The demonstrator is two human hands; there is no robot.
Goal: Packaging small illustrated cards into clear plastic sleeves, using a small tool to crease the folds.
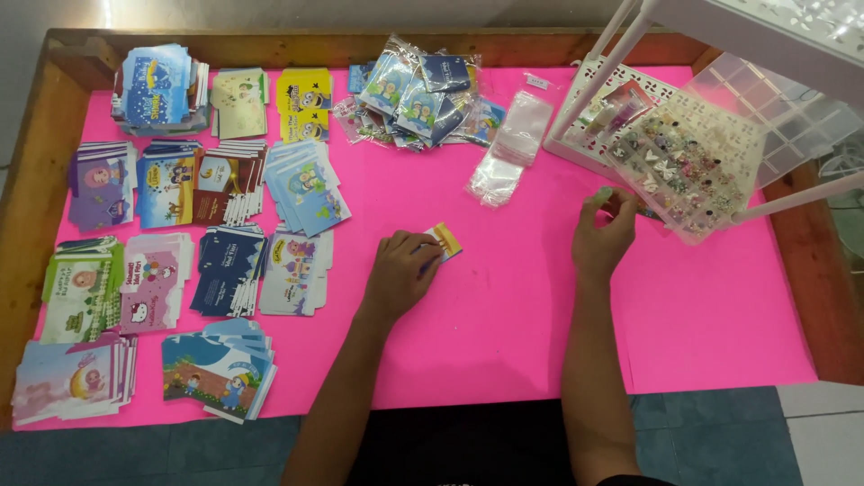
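Left hand: the left hand [400, 270] lay knuckles-up, fingers curled, pinning a small orange-and-white card [445, 239] flat at the table's centre.
Right hand: the right hand [601, 236] pinched a tiny pale-green piece [605, 193] at its fingertips, at the 8 o'clock corner of the clear compartment box [697, 153].
Card handling: judged light, thin, bendable, slick on the pink sheet [504, 306]; best taken by an edge.
Small piece: judged slippery, easily dropped.
Surroundings: card stacks [225, 270] at 9 o'clock; clear sleeves [508, 148] at 12.

Card stacks [225, 270], plastic sleeves [508, 148]
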